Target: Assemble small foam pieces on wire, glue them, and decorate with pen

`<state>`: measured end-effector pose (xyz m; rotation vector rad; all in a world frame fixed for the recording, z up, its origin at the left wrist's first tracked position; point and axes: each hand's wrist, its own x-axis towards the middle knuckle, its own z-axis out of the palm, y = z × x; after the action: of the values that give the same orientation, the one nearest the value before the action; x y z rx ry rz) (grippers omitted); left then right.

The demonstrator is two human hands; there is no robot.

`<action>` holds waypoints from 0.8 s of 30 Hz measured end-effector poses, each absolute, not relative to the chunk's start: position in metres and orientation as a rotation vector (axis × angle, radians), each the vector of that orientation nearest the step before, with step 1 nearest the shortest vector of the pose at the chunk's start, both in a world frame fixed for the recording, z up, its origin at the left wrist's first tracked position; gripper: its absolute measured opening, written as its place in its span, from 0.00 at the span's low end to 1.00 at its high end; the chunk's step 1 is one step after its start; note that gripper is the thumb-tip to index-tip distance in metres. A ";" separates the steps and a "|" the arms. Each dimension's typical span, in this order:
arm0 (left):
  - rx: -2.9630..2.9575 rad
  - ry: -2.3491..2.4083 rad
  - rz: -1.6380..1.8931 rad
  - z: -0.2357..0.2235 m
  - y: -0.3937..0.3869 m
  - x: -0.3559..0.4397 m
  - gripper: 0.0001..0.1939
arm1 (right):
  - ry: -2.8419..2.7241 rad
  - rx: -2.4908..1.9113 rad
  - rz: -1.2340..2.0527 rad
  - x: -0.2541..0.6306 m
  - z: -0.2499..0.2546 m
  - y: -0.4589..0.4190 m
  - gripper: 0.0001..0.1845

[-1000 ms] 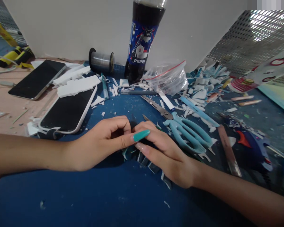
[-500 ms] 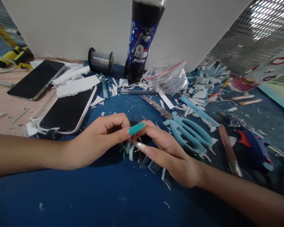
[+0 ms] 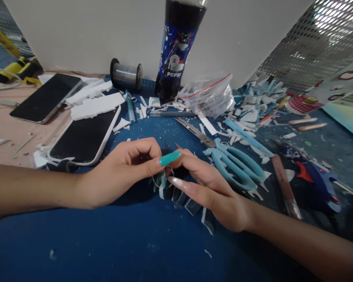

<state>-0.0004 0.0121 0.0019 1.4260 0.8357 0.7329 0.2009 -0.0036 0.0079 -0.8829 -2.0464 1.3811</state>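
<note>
My left hand (image 3: 120, 176), its thumb bearing a long teal nail, is closed in a pinch at the middle of the blue tabletop (image 3: 106, 246). My right hand (image 3: 214, 192) meets it from the other side, its long pale thumbnail pressed toward the fingers. Between the two hands is a thin wire ring (image 3: 156, 183), with a small teal and white piece (image 3: 162, 190) hanging at it. How the fingers grip the ring is partly hidden. Under my right hand lie several dark foam-like pieces with white edges (image 3: 207, 221).
Blue-handled scissors (image 3: 238, 162) lie beyond my right hand, near a cutter (image 3: 285, 186) and a glue gun (image 3: 317, 176). Behind stand a Pepsi bottle (image 3: 176, 51), a spool (image 3: 126, 74) and a plastic bag (image 3: 208, 96). Two phones (image 3: 85, 137) are left; scraps (image 3: 253, 105) pile right.
The small teal and white piece at the ring has turned slightly between the fingers. Both hands stay in almost the same place.
</note>
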 end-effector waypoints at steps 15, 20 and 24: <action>1.528 0.906 0.681 0.005 0.010 0.000 0.19 | -2.052 -0.869 1.415 0.201 0.011 -0.004 0.11; 1.572 0.879 0.685 0.004 0.012 0.000 0.15 | -2.014 -0.815 1.466 0.201 0.009 -0.002 0.09; 1.562 0.874 0.710 0.005 0.011 0.000 0.13 | -1.926 -0.863 1.496 0.201 0.008 -0.004 0.09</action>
<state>-0.0001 0.0110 0.0048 1.5617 0.8737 0.7096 0.2014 -0.0043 0.0082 -0.8626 -1.9259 1.4959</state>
